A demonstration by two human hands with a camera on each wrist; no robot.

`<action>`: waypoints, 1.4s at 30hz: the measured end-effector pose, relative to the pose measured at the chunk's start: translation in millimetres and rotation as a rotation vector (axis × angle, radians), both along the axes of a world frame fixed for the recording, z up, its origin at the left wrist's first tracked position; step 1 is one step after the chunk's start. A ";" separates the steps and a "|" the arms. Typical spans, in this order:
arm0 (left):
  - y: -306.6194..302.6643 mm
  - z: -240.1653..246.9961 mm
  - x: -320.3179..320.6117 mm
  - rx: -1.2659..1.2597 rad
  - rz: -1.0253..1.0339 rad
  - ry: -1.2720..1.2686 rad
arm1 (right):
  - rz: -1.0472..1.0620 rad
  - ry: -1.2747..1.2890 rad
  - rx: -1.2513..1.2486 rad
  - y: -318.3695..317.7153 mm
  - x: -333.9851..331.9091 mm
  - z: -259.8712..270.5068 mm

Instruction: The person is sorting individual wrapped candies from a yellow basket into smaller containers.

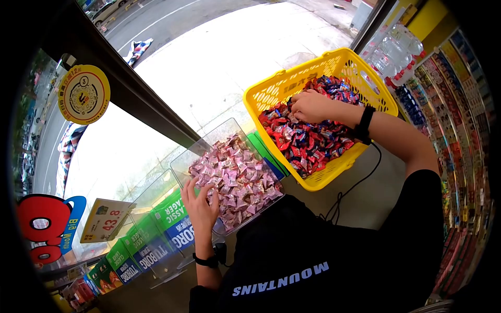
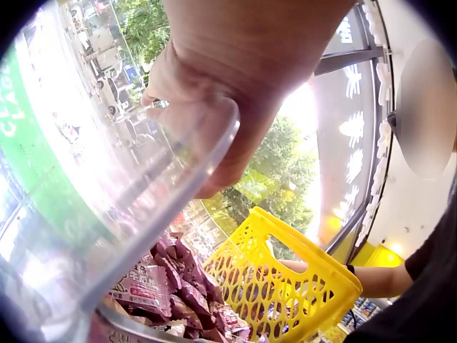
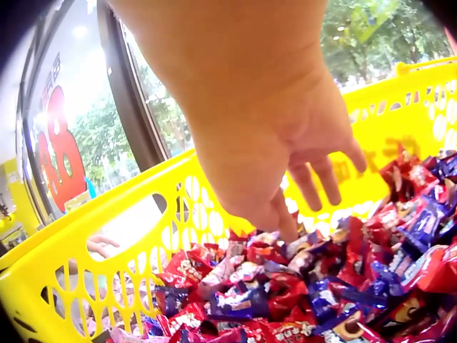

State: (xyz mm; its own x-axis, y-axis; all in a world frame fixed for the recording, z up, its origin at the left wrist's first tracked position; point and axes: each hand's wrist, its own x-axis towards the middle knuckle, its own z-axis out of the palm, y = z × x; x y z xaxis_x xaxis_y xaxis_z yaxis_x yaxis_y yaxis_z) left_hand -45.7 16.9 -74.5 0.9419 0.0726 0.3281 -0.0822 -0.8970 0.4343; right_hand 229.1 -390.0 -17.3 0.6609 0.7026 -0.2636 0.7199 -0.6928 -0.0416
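Observation:
My right hand (image 1: 312,107) reaches down into a yellow plastic basket (image 1: 308,181), low over a heap of red and blue wrapped candies (image 1: 313,151). In the right wrist view its fingers (image 3: 325,182) hang apart and loosely bent, and the thumb side comes down to the wrappers beside a few pale pink ones. My left hand (image 1: 201,204) is at the near left wall of a clear plastic bin (image 1: 228,128), fingers spread at the edge of the pink wrapped candies (image 1: 235,180). In the left wrist view the bin's rim (image 2: 214,153) crosses in front of this hand.
Green and blue beer cartons (image 1: 172,219) stand left of the bin, with a price card (image 1: 106,221) above them. Behind is a window frame (image 1: 151,99). Bottled water (image 1: 394,55) and stocked shelves (image 1: 454,130) line the right. A black cable (image 1: 360,180) runs below the basket.

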 end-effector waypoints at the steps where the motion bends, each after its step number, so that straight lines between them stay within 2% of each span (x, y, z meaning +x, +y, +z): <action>1: 0.0 0.2 0.2 0.001 -0.002 -0.003 | -0.049 -0.022 -0.052 5.2 -3.3 0.9; 4: 0.8 -1.6 -0.7 -0.015 -0.004 -0.008 | -0.072 -0.172 -0.122 6.6 -4.6 -23.1; 8: 2.0 -3.9 -0.8 -0.056 0.003 -0.011 | -0.137 -0.168 -0.148 13.5 3.0 -36.5; 11: 3.1 -4.9 -1.6 -0.054 0.004 -0.014 | -0.126 -0.111 -0.238 22.5 8.3 -25.5; 14: 2.7 -5.2 -1.1 -0.044 0.003 -0.019 | -0.186 0.028 -0.145 35.9 -3.3 20.4; 18: 1.7 -4.5 -1.8 -0.046 0.011 -0.014 | -0.131 0.050 0.218 37.7 -23.8 61.1; 20: 0.0 0.2 -4.0 0.006 0.009 -0.006 | -0.049 0.006 0.419 45.9 -63.6 96.9; 24: -2.3 15.2 -6.9 0.078 -0.075 0.025 | 0.078 -0.096 0.694 64.8 -141.0 120.5; 27: -10.6 49.9 -7.2 -0.017 -0.223 0.012 | 0.174 -0.103 0.717 87.2 -188.5 111.6; 30: -25.2 83.8 -2.0 -0.078 -0.394 -0.019 | 0.244 -0.218 0.789 113.2 -216.1 90.2; 32: -32.0 93.1 0.1 -0.104 -0.540 -0.042 | 0.258 -0.213 0.850 124.7 -224.5 79.6; 33: -32.4 85.3 0.4 -0.123 -0.581 -0.131 | 0.264 -0.212 0.881 127.4 -225.6 74.5; 36: -28.4 81.3 2.2 -0.082 -0.568 -0.111 | 0.184 -0.230 0.951 128.0 -227.2 56.3; 42: -38.1 78.8 3.5 -0.101 -0.557 -0.038 | 0.066 -0.268 0.906 129.9 -240.6 38.9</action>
